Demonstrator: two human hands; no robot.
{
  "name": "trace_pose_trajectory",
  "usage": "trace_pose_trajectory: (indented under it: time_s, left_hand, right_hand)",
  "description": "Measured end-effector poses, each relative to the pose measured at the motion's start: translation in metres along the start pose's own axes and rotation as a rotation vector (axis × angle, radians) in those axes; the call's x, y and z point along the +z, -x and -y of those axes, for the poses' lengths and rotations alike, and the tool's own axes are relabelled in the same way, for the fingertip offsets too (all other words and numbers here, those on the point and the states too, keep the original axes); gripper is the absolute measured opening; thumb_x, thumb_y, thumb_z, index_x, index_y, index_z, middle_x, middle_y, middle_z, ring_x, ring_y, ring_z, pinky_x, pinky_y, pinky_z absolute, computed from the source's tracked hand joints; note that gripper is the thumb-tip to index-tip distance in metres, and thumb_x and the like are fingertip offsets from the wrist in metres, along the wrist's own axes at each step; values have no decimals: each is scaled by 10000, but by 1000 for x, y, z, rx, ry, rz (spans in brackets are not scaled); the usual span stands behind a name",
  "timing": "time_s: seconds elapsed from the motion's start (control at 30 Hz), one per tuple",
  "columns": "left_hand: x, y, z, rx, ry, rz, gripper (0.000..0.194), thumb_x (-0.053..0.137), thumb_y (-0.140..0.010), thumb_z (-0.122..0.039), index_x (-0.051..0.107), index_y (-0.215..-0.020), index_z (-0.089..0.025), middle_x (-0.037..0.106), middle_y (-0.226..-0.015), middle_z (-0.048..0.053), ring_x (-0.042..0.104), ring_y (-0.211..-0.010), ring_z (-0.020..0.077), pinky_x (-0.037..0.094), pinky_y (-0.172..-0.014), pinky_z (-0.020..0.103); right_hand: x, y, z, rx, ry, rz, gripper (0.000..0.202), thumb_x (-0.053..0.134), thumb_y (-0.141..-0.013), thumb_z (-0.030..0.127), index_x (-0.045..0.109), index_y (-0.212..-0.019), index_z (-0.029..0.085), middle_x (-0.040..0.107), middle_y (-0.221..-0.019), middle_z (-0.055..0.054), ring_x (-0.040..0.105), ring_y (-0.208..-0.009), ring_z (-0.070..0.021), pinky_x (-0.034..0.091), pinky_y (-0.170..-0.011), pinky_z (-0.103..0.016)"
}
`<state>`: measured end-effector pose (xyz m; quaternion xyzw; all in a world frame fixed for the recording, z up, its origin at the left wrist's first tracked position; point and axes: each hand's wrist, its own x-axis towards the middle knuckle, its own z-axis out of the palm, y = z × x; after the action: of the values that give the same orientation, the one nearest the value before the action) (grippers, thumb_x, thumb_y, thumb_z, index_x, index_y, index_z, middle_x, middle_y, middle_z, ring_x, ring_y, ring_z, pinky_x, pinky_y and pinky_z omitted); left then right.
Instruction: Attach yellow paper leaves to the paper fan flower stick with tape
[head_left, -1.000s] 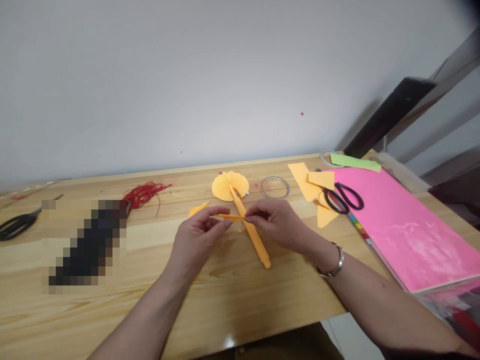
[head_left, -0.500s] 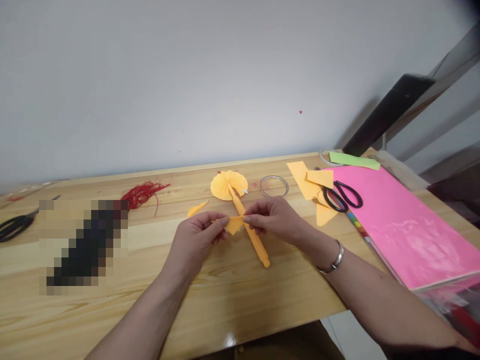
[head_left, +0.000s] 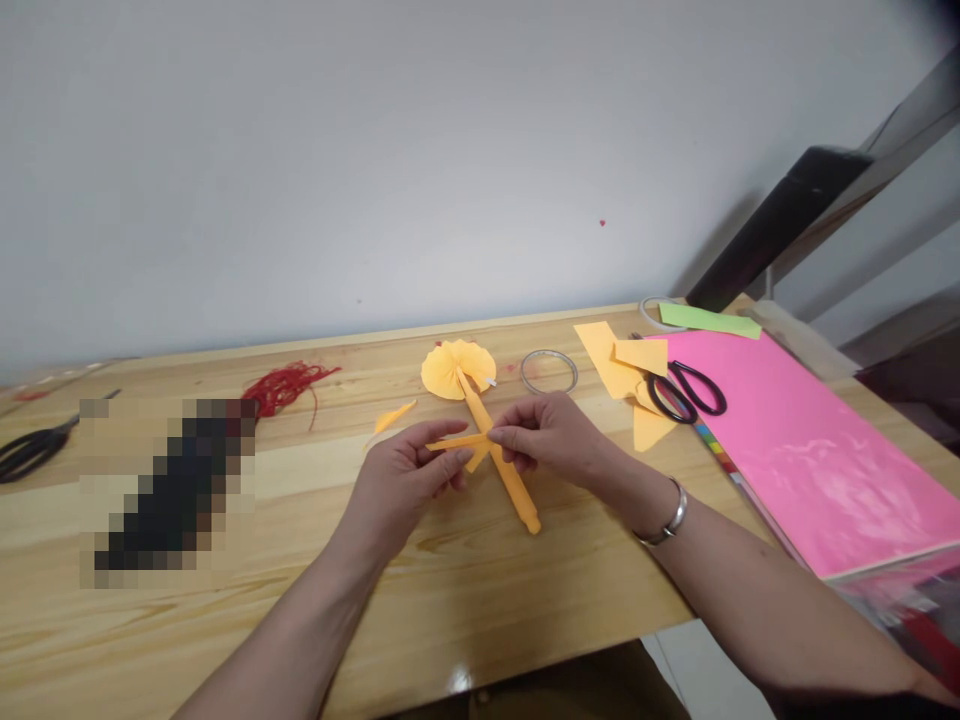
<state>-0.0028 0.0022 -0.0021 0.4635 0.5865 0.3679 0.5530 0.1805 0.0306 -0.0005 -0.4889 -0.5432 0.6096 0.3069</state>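
Observation:
A small folded piece of orange paper (head_left: 459,442) is pinched at its right end by my right hand (head_left: 541,432), over a rolled orange paper tube (head_left: 511,487). My left hand (head_left: 405,478) is at the paper's left part, thumb and index finger apart around it, the thumb close below. The tube slants across the table, its upper end at a round pleated orange paper fan (head_left: 442,370). Left of the fan lies a small orange scrap (head_left: 394,416).
Behind my right hand lies a metal ring (head_left: 549,371). To the right are orange offcuts (head_left: 604,360), black-handled scissors (head_left: 697,388), pink paper (head_left: 810,450) and a green strip (head_left: 709,321). Red threads (head_left: 289,388), a blurred dark object (head_left: 176,495) and other scissors (head_left: 34,452) are left.
My left thumb and index finger have spread apart, uncovering more of the small paper's left end. My right hand keeps its pinch in nearly the same place.

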Motion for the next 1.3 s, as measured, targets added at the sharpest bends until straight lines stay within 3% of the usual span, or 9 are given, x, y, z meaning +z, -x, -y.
trace_pose_trajectory:
  time_s: [0.17, 0.37, 0.77, 1.1, 1.3]
  left_hand:
    - [0, -1, 4, 10, -26, -12, 218, 692, -707, -345, 695, -847, -178, 634, -520, -8, 514, -489, 87, 373, -486, 189]
    - [-2, -2, 2, 3, 29, -61, 211, 729, -670, -330, 698, -805, -170, 571, -495, -42, 438, -428, 47, 310, -414, 152]
    - [-5, -4, 4, -182, 335, 45, 220, 750, -662, -281, 695, -837, -160, 738, -764, 54, 650, -593, 106, 428, -482, 154]
    - [-5, -4, 4, -166, 355, 31, 225, 743, -675, -290, 686, -853, -164, 744, -750, 64, 675, -609, 132, 462, -506, 176]
    - [-4, -3, 3, -170, 347, 16, 165, 747, -669, -283, 681, -745, -151, 744, -742, 66, 675, -602, 127, 468, -509, 169]
  right_hand:
    - [1, 0, 2, 2, -15, -2, 166, 671, -717, 274, 620, -629, 144, 595, -526, 17, 525, -428, -55, 441, -430, -173]
    - [0, -1, -2, -9, -9, -25, 125, 659, -730, 247, 618, -664, 150, 596, -530, 28, 530, -424, -49, 435, -419, -155]
    - [-1, 0, 1, 26, -92, -1, 139, 682, -728, 267, 620, -700, 145, 665, -590, -11, 610, -456, -84, 464, -417, -157]
    - [-2, 1, 2, 60, -146, 8, 156, 678, -738, 286, 656, -729, 132, 699, -677, -45, 636, -501, -94, 484, -444, -160]
    - [-1, 0, 1, 78, -164, 15, 168, 696, -728, 290, 640, -707, 134, 704, -680, -49, 659, -543, -116, 519, -475, -185]
